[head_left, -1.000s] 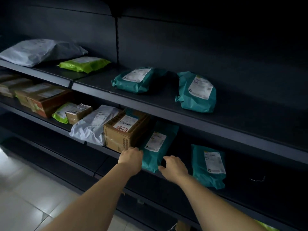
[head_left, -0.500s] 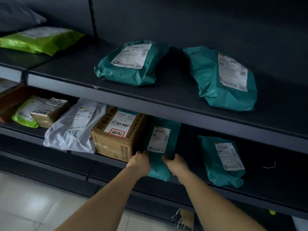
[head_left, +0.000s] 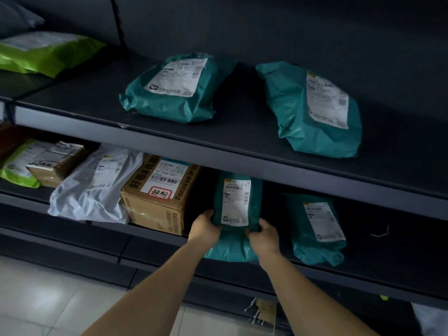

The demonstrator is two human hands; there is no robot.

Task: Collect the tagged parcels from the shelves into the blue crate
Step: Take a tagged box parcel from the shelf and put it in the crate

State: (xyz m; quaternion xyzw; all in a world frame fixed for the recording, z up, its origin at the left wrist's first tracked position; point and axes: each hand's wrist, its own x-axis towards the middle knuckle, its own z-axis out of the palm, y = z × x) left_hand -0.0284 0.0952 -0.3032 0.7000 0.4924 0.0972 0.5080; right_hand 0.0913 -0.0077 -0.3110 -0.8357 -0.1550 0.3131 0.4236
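Observation:
A teal parcel (head_left: pixel 236 202) with a white label lies on the lower shelf (head_left: pixel 155 235), its near end hanging over the front edge. My left hand (head_left: pixel 204 227) grips its left side and my right hand (head_left: pixel 263 236) grips its right side. Left of it stands a cardboard box (head_left: pixel 157 197) bearing a red-framed tag. A second teal parcel (head_left: pixel 317 229) lies to the right on the same shelf. Two more teal parcels (head_left: pixel 174 90) (head_left: pixel 312 110) rest on the upper shelf (head_left: pixel 218 151). The blue crate is not in view.
A white bag (head_left: pixel 94 187), a small taped box (head_left: pixel 55 163) and a green bag (head_left: pixel 17 163) lie further left on the lower shelf. A bright green bag (head_left: pixel 46 53) sits upper left. A bent wire (head_left: pixel 381 232) lies at right. Tiled floor (head_left: pixel 60 299) below.
The view has moved closer to the shelves. Both hands went from hovering at the shelf edge to closing on the two sides of the middle teal parcel.

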